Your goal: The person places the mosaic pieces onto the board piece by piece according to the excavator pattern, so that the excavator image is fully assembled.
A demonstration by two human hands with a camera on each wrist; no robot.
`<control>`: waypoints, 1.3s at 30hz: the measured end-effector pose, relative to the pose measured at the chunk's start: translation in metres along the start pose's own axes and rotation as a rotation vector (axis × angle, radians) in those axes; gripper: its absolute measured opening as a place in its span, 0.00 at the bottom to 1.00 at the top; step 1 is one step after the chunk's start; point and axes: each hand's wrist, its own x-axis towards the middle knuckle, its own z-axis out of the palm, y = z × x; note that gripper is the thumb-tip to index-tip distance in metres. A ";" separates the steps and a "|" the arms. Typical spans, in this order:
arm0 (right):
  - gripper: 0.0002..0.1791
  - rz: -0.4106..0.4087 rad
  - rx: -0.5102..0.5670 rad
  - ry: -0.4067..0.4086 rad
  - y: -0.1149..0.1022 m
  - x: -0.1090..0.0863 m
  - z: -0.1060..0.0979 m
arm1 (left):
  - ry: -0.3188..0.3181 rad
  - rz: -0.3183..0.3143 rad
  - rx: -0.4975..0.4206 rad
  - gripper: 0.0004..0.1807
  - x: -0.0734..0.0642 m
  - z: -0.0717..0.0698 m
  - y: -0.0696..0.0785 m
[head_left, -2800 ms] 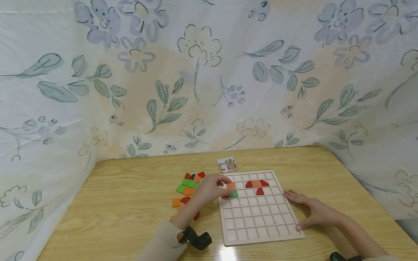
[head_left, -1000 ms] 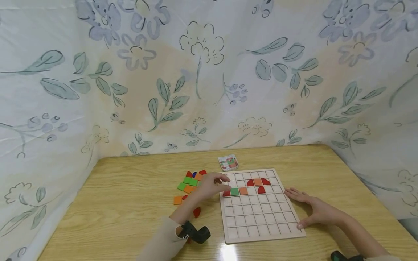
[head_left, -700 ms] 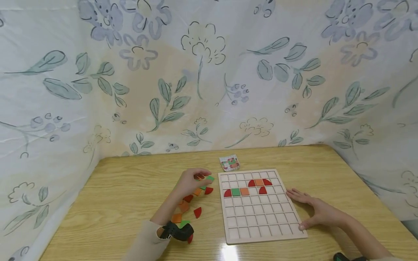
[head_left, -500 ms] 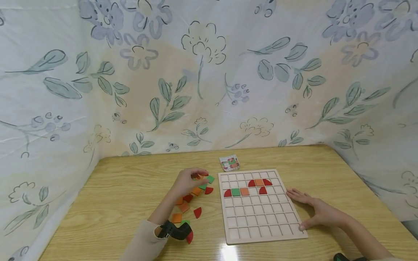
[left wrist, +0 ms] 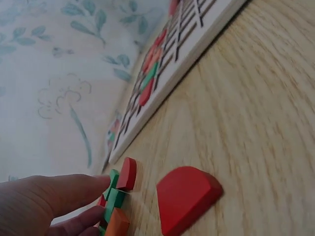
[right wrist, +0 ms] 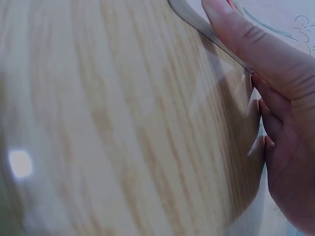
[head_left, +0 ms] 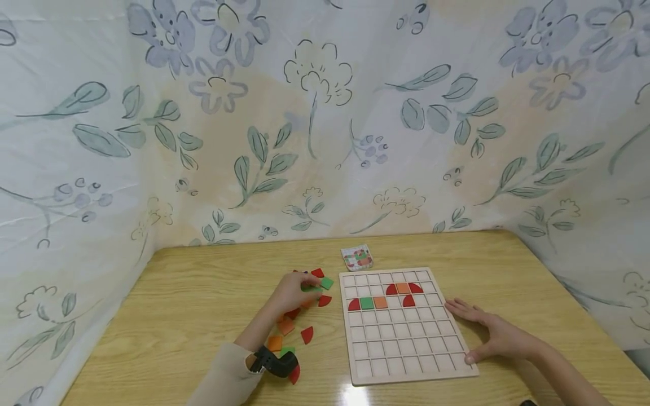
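My left hand [head_left: 293, 293] is low over a pile of flat tiles, its thumb and fingers parted around a green tile [head_left: 316, 292]. In the left wrist view its fingertips are right at the green tiles [left wrist: 114, 199]. A red quarter-circle tile [left wrist: 187, 199] lies close by on the table. My right hand [head_left: 500, 335] rests at the right edge of a pale grid board [head_left: 406, 344], thumb on its corner area and fingers spread. On the board sit a green square [head_left: 367, 303], orange squares [head_left: 380, 303] and several red quarter-circles [head_left: 408, 301].
Behind the board lies a small card [head_left: 358, 257] with a coloured grid pattern. More orange tiles [head_left: 275, 343] and red tiles [head_left: 307, 335] are scattered near the left forearm. The wooden table [head_left: 203, 299] ends at a floral curtain [head_left: 254, 141].
The left hand set an orange square on the board beside the green one, let go, and moved left to the pile, where it has lowered. The right hand stays at the board's edge.
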 end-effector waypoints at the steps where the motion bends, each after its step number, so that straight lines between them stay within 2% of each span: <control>1: 0.51 0.001 -0.002 0.000 0.000 0.000 0.000 | -0.006 0.011 0.011 0.13 0.000 0.000 0.000; 10: 0.50 0.012 -0.007 0.007 -0.002 0.000 0.000 | -0.072 0.076 0.040 0.19 0.000 -0.003 0.000; 16: 0.50 0.000 0.007 0.001 -0.002 0.000 0.000 | -0.071 0.064 0.065 0.17 -0.001 -0.004 -0.001; 24: 0.50 0.012 0.011 -0.003 -0.001 -0.001 0.000 | -0.026 0.066 0.152 0.18 -0.001 -0.003 0.001; 29: 0.51 0.044 -0.007 -0.005 -0.004 0.001 -0.001 | 0.014 0.026 0.220 0.16 -0.002 -0.003 0.003; 35: 0.52 0.041 -0.066 -0.023 -0.012 0.005 -0.004 | 0.081 -0.031 0.181 0.15 -0.004 -0.003 0.001; 39: 0.52 0.041 -0.035 -0.028 -0.013 0.005 -0.004 | 0.110 -0.048 0.103 0.14 -0.003 -0.003 -0.003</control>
